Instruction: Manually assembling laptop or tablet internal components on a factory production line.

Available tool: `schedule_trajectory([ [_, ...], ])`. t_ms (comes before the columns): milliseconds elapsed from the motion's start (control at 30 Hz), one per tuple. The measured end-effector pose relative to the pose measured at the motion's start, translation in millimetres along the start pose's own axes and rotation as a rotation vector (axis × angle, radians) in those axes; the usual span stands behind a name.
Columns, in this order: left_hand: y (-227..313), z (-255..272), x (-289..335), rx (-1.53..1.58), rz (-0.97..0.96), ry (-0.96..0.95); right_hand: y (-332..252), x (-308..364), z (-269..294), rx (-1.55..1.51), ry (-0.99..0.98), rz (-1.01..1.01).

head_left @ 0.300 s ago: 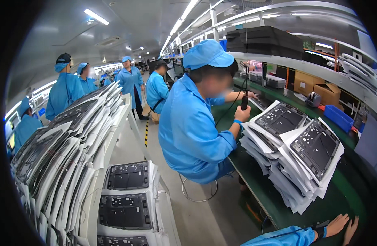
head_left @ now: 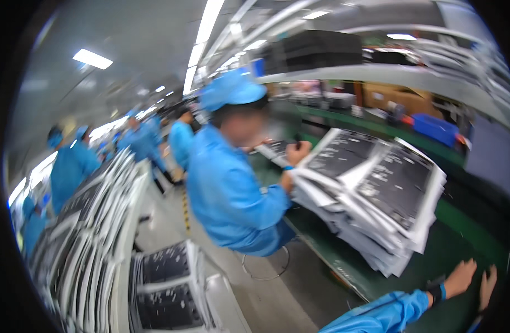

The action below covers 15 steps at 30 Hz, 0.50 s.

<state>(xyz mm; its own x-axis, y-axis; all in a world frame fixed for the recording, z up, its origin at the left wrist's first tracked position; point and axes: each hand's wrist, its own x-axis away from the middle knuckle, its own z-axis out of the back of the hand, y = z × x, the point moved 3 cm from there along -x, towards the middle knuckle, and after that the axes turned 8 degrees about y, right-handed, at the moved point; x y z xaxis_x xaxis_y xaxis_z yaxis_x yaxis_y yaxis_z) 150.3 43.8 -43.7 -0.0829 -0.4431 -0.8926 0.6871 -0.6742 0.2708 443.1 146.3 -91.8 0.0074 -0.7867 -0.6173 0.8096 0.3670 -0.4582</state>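
At the lower right, my left hand rests over the green work table, its blue sleeve coming in from the lower edge and a dark and blue band around the wrist. Its fingers look stretched out, somewhat smeared, with nothing in them. Close beside it, my right hand shows only in part at the picture's rim; its fingers point up and look empty. Nearest to both hands is a tilted stack of black tablet-like panels with white sheets between them, standing apart from my fingers.
A co-worker in blue sits at the table, one hand on a dark handheld tool. Left stands a rack of layered panels, with more panels on a lower cart. A blue bin sits toward the back right.
The view has swung and blurred, so the co-worker and stacks sit farther left. My hands appear slightly higher in the picture, still beside each other at the lower right.
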Motion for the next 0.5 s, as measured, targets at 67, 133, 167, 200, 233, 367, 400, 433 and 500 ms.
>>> schedule_trajectory([
  [67, -18.5, 29.0, -17.8, 0.056, 0.143, -0.143, -84.2, 10.3, 2.1, -0.101, -0.028, -0.017],
  [133, -23.9, 30.1, -39.1, 0.014, 0.099, -0.217, -165.2, 10.6, 28.0, -0.014, 0.028, -0.067],
  [167, -31.5, 25.9, -48.8, 0.016, 0.048, -0.200, -191.7, 4.2, 33.8, -0.049, 0.080, -0.051],
  [200, -42.2, 15.3, -55.6, 0.024, 0.093, -0.186, -201.9, -2.7, 34.2, -0.129, 0.077, -0.097],
  [233, -32.6, -3.2, -70.0, 0.035, 0.057, -0.219, -182.0, 8.8, 42.1, -0.097, 0.257, -0.002],
  [367, -55.8, -92.3, -106.3, -0.021, 0.280, -0.249, -185.8, 10.9, 36.9, -0.198, 0.372, -0.117],
  [400, -49.9, -124.5, -114.0, -0.107, 0.354, -0.356, -188.4, 13.2, 44.5, -0.171, 0.382, -0.062],
  [433, -47.9, -155.3, -120.2, -0.126, 0.346, -0.383, -191.7, 13.7, 44.7, -0.151, 0.395, -0.002],
  [500, -35.9, -212.9, -129.6, -0.141, 0.342, -0.449, -188.6, 26.2, 42.4, -0.167, 0.346, -0.033],
])
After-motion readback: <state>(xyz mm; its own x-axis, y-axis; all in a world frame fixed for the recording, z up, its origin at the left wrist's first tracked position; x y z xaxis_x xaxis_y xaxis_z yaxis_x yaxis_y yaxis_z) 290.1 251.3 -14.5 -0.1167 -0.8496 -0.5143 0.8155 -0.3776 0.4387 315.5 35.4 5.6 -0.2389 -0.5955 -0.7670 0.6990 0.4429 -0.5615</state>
